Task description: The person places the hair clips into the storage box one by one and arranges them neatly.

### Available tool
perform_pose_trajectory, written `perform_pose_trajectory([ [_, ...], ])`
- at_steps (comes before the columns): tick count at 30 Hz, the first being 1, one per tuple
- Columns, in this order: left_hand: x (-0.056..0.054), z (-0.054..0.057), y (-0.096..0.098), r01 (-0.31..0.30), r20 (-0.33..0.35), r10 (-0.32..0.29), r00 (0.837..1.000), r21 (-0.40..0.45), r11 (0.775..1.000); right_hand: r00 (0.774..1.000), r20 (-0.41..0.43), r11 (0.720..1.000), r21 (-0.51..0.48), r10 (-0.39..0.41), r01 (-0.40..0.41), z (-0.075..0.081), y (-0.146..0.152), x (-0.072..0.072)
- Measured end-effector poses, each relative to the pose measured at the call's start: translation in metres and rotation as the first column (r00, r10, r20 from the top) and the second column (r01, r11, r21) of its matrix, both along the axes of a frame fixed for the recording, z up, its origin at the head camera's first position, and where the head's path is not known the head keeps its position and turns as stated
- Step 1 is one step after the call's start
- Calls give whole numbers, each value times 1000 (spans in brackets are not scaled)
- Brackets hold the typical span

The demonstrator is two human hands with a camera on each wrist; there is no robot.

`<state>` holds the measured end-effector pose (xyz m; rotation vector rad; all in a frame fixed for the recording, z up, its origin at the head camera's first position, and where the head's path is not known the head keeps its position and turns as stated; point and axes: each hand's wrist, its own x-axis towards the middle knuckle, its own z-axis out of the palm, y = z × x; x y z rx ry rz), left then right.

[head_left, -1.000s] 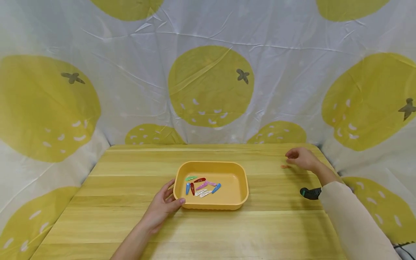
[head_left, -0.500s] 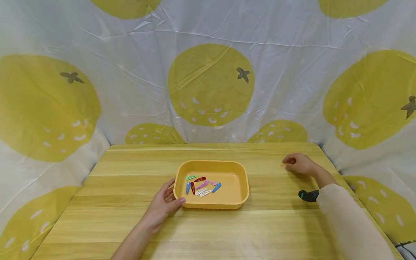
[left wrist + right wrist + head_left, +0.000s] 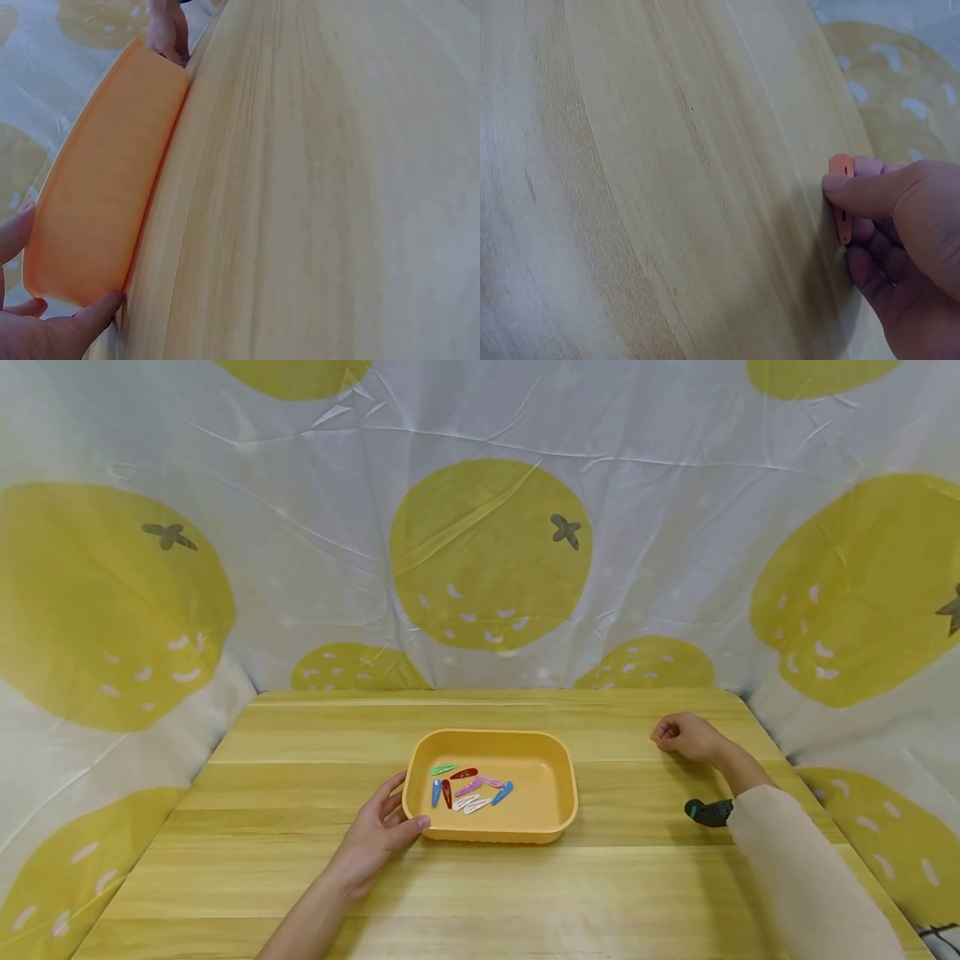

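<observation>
At the far right of the table, my right hand pinches an orange snap hair clip between thumb and fingers. In the right wrist view the clip stands lengthwise, with the thumb across its middle. My left hand holds the left end of a yellow plastic basin, thumb at the front corner and fingers along the side. Several hair clips lie in the basin's left half: a green clip, a red clip, a blue clip, a white clip and a pink clip among them.
A dark object with a green mark lies beside the right sleeve, partly hidden by it. The wooden table ends at a white curtain with yellow fruit prints behind and at both sides.
My right hand has come down onto the orange hair clip lying on the table and taken it between thumb and fingers. The left hand and the basin stay in place.
</observation>
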<state>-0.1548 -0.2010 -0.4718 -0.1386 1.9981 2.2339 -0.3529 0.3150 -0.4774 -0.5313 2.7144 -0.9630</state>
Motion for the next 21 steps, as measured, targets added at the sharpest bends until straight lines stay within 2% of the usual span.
perform_pose_trajectory([
  [9, 0, 0, 0, 5, 0, -5, 1000, -9, 1000, 1000, 16, 999, 35, -14, 13, 4, 0, 1],
  [21, 1, 1, 0, 7, -8, -7, 1000, -3, 1000, 999, -1, 999, 41, 36, -36, 24, -5, -1],
])
